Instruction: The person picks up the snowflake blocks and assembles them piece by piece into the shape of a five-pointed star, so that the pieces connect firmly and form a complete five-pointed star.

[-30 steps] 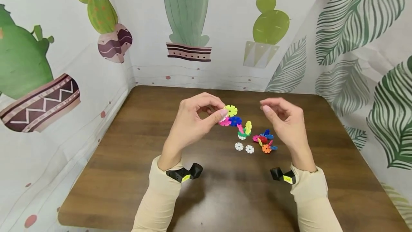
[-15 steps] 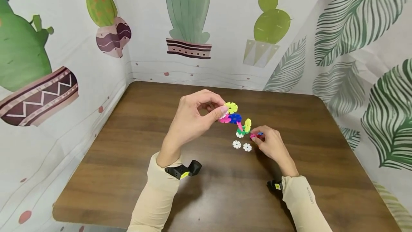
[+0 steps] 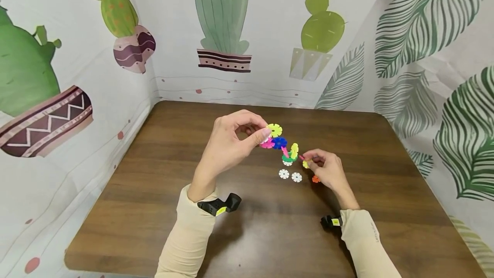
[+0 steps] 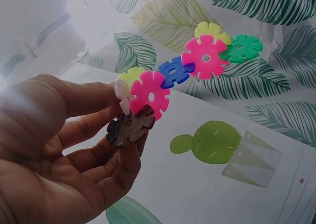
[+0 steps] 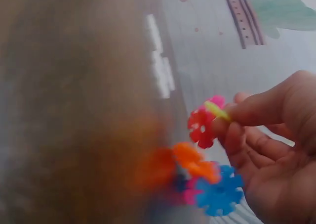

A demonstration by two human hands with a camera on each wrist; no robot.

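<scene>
In the head view my left hand (image 3: 235, 145) holds up a chain of snowflake discs by one end. The left wrist view shows its white disc (image 4: 122, 95), brown disc (image 4: 129, 127) and pink disc (image 4: 151, 93) at the fingertips. Farther along come a blue disc (image 4: 174, 71), another pink disc, a yellow disc (image 4: 211, 32) and a green disc (image 4: 243, 48). My right hand (image 3: 328, 170), lower and to the right, pinches a small joined piece by its yellow disc (image 5: 217, 111). A red disc (image 5: 200, 127) and a pink disc (image 5: 217, 101) sit with it.
Two white discs (image 3: 284, 173) lie flat on the brown table (image 3: 185, 175), left of my right hand. Below that hand is a cluster with an orange disc (image 3: 316, 179) and a blue disc (image 5: 220, 192), partly blurred. A patterned cloth (image 3: 170, 55) hangs behind the table.
My right hand has come down from above the table to the loose discs and now pinches a joined piece of them. The left hand has stayed nearly still with its chain.
</scene>
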